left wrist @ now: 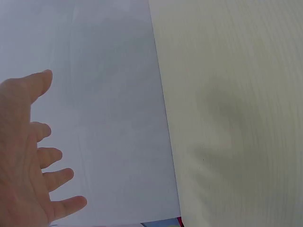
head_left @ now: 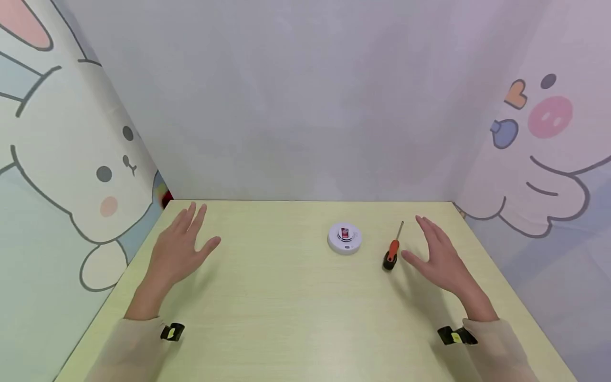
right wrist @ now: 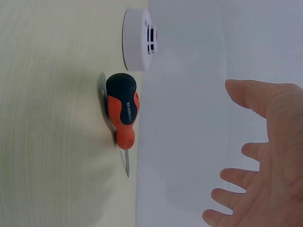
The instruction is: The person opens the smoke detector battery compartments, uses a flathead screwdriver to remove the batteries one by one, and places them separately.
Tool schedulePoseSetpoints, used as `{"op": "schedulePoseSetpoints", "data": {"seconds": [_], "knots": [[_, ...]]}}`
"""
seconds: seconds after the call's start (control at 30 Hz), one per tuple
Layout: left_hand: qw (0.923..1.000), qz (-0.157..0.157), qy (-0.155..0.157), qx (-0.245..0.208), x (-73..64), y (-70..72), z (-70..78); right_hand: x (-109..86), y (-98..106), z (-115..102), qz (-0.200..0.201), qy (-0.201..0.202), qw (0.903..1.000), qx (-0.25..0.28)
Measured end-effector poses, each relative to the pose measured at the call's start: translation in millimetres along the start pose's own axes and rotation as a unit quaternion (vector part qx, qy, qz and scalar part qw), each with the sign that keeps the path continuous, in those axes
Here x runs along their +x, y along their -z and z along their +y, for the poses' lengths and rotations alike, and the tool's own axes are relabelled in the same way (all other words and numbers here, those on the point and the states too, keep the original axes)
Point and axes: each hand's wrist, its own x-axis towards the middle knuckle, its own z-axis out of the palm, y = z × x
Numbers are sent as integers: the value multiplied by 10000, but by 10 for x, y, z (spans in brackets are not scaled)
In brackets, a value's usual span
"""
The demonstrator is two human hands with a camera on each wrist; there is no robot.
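Observation:
A screwdriver [head_left: 392, 252] with an orange and black handle lies on the table, its metal shaft pointing to the far side. To its left sits a round white smoke detector [head_left: 345, 238] with a small red label on top. My right hand [head_left: 440, 258] hovers just right of the screwdriver, fingers straight and thumb spread, holding nothing. Over the left part of the table my left hand [head_left: 179, 246] is held up with fingers extended, also holding nothing. In the right wrist view the screwdriver [right wrist: 123, 109] and the smoke detector [right wrist: 136, 40] both lie beyond the thumb side of the hand.
The pale wooden table [head_left: 267, 297] ends at a plain light curtain [head_left: 305, 106] behind it. Printed cloth with a cartoon rabbit [head_left: 71, 159] hangs along the left side, and a cartoon pig [head_left: 558, 154] is on the right.

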Motion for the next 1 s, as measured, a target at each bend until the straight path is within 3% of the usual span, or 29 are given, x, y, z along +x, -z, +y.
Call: {"op": "schedulePoseSetpoints", "data": {"seconds": [0.33, 0.53, 0.7, 1.0], "knots": [[9982, 77, -103, -582, 271, -148, 216, 212, -74, 33, -350, 87, 9983, 457], [9918, -271, -47, -1246, 394, -258, 375, 367, -152, 31, -510, 183, 9972, 523], [9871, -552, 35, -1505, 473, -391, 489, 460, -235, 14, -745, 223, 9943, 733], [9804, -678, -205, -1840, 594, -625, 764, 565, -383, -17, -1012, 189, 9895, 1012]]}}
